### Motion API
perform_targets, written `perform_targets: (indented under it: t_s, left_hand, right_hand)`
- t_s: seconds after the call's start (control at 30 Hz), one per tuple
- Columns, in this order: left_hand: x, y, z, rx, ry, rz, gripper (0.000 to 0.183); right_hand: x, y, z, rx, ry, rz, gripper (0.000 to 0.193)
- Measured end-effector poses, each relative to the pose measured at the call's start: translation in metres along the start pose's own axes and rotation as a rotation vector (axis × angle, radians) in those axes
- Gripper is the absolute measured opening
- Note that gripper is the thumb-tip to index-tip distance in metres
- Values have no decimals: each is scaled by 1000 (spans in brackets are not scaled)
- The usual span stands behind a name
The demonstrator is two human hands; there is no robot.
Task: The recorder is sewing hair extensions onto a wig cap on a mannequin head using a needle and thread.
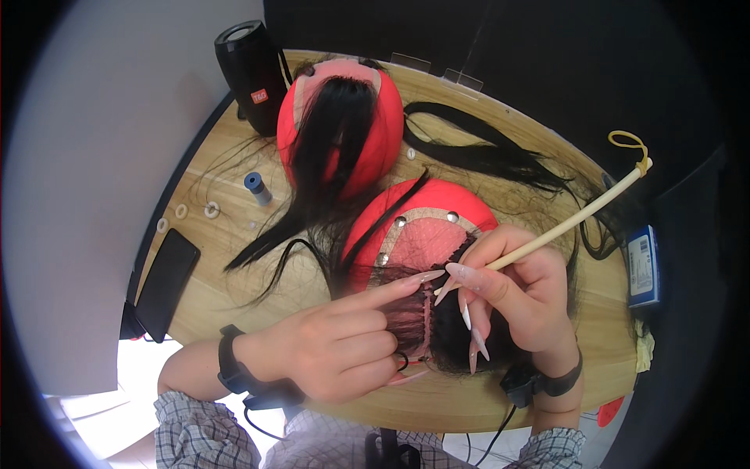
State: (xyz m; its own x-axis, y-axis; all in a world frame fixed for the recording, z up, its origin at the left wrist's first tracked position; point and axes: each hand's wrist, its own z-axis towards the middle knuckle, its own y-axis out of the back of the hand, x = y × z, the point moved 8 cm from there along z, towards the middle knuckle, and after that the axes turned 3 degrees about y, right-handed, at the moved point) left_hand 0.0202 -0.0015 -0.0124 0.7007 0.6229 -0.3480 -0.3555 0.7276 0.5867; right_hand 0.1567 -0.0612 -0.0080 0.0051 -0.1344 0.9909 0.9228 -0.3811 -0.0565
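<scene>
A red dome-shaped wig block (pixel 461 197) carries a wig cap of pinkish mesh (pixel 418 241) with black hair (pixel 453 332), fixed with several round-headed pins. My right hand (pixel 519 285) grips a ventilating needle (pixel 558 228) with a pale stick-like handle and a yellow loop at its upper end. The tool's lower end reaches the mesh beside the hairline; its hook is too small to make out. My left hand (pixel 336 344) lies on the cap's left side, index finger stretched to the hairline near the needle. Its other fingers are curled, hiding what they hold, if anything.
Behind stands a second red block (pixel 387 129) with long black hair. A black speaker (pixel 248 78), blue-topped tube (pixel 257 189), small rings (pixel 211 209) and phone (pixel 167 283) are on the left. A hair bundle (pixel 469 152) lies behind; a blue-white box (pixel 643 266) sits right.
</scene>
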Motion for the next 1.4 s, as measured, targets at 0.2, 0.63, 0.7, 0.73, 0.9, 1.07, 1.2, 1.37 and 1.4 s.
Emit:
perform_targets:
  t_s: [0.2,0.63,0.7,0.73,0.9,1.07,1.2,1.37,1.4]
  left_hand:
    - [0,-2,2,7,1,-2,29]
    - [-1,-1,1,3,13,18,28]
    - [-1,-2,0,1,15,25,28]
    - [-1,-2,0,-5,18,35,28]
    - [-1,-1,0,-16,25,46,27]
    - [-1,-1,-1,-22,15,64,27]
    - [-1,0,1,-35,19,52,27]
    - [-1,1,1,-25,22,53,26]
    - [-1,0,1,-25,22,53,26]
  right_hand:
    - [2,1,-2,24,64,-56,8]
    - [2,3,-3,-8,62,30,7]
    - [2,2,-3,-6,60,17,7]
    - [1,2,-3,-5,59,3,7]
    - [3,0,-2,-1,86,-41,7]
    - [2,1,-3,-3,90,-31,7]
    - [2,1,-3,-8,83,-47,7]
    - [1,1,-3,-17,81,-37,7]
    - [1,1,-3,-18,78,-41,7]
